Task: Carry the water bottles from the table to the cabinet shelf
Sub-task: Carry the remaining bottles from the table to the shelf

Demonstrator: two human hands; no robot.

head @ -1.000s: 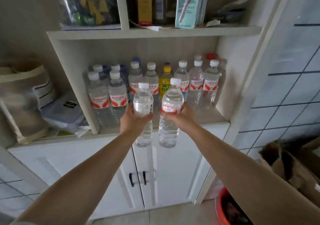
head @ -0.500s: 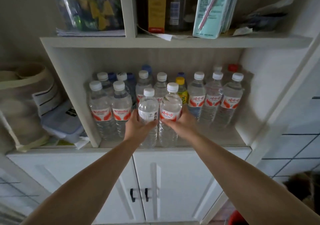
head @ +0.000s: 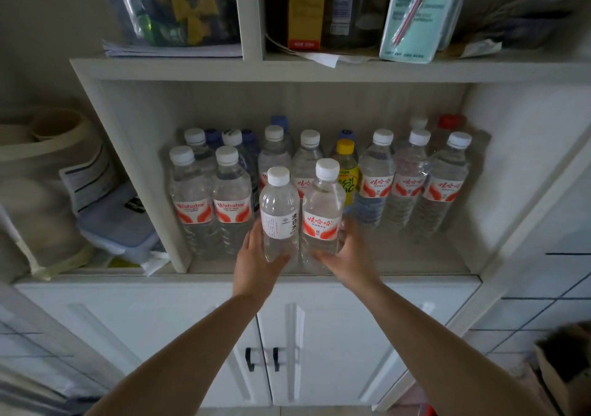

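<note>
moved both bottles onto shelf (head: 319,268) front; left hand (head: 256,265) gripping white-label bottle (head: 279,214), right hand (head: 348,255) red-label bottle (head: 321,211).

Pretty dim, flat indoor light, kinda greyish overall. The shelf (head: 319,268) recess behind both grips sits in soft shadow. Wide-angle lens bends the cabinet (head: 524,211) edges far out to the sides, and the corners go soft and smeary.

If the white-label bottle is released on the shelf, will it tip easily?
Probably fairly stable: the white-label bottle looks full, so heavy for its size. Tall and narrow, it might topple if nudged. Its smooth plastic may slip in the left hand.
</note>
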